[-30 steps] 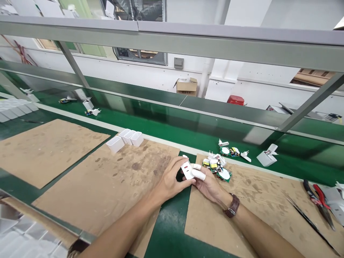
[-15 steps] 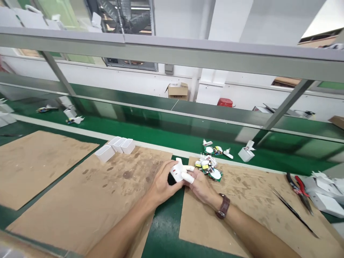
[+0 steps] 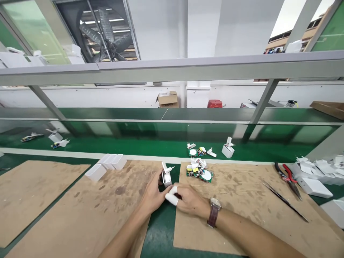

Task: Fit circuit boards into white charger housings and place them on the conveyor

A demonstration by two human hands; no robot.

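Observation:
My left hand (image 3: 153, 195) is closed around a small white charger housing (image 3: 167, 179), its top turned upward. A white plug lid (image 3: 167, 168) with prongs stands tilted out of the housing's mouth. White covers sit on two fingertips of my right hand (image 3: 192, 201), which are bent together in a pinch just below the housing, close to my left thumb. Whether anything lies between those tips is too small to tell. Right of the housing, a cluster of green circuit boards (image 3: 200, 171) with yellow and white parts lies on the cardboard mat (image 3: 228, 208).
Several white open cases (image 3: 96, 172) stand on the left cardboard mat (image 3: 88, 211). At right lie tweezers (image 3: 285, 200), red-and-black pliers (image 3: 291, 181) and a pile of white housings (image 3: 315, 186). Another white housing (image 3: 228, 150) stands on the green bench behind. A grey shelf rail (image 3: 172, 73) crosses above.
The charger housing has turned so its plug lid stands up from the top. My right fingers have shifted from the lid to below the housing. The view has tilted up and swung right.

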